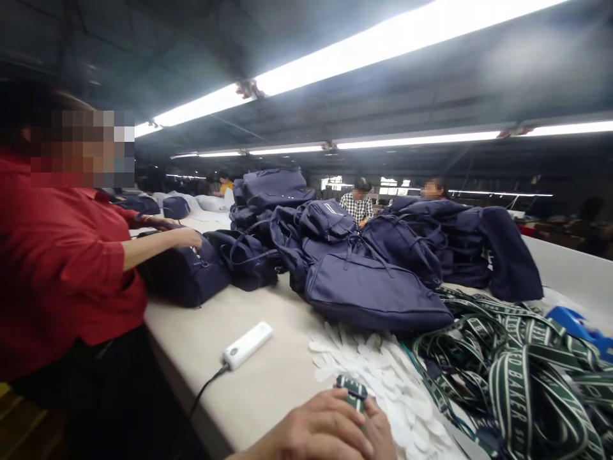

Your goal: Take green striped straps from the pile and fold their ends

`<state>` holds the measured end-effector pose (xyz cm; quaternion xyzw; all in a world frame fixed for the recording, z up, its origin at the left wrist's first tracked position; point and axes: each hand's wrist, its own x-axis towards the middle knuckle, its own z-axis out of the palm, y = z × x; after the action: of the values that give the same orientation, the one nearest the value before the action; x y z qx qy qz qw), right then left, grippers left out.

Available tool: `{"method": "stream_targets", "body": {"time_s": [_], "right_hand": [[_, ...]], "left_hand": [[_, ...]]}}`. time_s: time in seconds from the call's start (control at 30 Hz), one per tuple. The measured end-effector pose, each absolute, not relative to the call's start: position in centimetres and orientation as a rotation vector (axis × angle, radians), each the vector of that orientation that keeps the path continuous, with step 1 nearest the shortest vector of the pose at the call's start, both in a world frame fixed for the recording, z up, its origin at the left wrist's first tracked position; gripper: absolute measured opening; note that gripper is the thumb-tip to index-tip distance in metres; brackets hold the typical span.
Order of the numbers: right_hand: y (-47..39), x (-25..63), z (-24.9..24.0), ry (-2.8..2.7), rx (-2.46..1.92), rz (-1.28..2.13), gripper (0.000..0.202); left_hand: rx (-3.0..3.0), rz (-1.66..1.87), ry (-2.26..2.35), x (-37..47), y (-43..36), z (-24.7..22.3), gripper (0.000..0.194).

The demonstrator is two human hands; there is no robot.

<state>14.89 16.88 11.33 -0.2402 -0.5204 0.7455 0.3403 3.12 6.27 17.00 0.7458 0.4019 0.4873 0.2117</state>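
Left hand (pixel 306 434) and right hand (pixel 383 434) grip a green strap (pixel 353 387) in their fingers (pixel 335 418), nearer than the navy bags (pixel 373 291); pale tabletop (pixel 272 386) beneath these, strip lights (pixel 383 41) above; right wrist cut off, dim room (pixel 565 214) behind indistinct.

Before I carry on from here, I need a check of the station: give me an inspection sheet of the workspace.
Surface: pale tabletop, bare in part toward the near left.
Job's things: green-and-white webbing piece, partly covered by fingers.
Clutter: white cutouts scattered; lettered straps tangled at right; navy bags heaped behind.
Hands: left hand and right hand together on the webbing piece.
Cables: black cable from white device to the table edge.
Surroundings: co-worker in red handling a bag; strip lights overhead.
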Motion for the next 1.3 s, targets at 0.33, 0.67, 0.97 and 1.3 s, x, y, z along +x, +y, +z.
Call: {"method": "stream_targets", "body": {"time_s": [0.33, 0.67, 0.97, 1.3], "right_hand": [[18.7, 15.3, 15.1, -1.098, -0.472, 1.897, 0.033], [19.3, 13.4, 15.7, -1.029, -0.415, 1.869, 0.023], [19.8, 13.2, 15.6, -0.976, -0.452, 1.916, 0.027], [20.5, 12.2, 16.0, -0.709, -0.589, 2.029, 0.017]], "left_hand": [[1.869, 1.965, 1.652, 4.5, 5.9, 13.4, 0.032], [1.549, 1.665, 1.792, 4.4, 8.1, 12.7, 0.034], [1.213, 1.607, 1.499, 5.0, 9.9, 12.9, 0.03], [1.09, 1.355, 1.444, 4.9, 10.2, 13.6, 0.041]]}}
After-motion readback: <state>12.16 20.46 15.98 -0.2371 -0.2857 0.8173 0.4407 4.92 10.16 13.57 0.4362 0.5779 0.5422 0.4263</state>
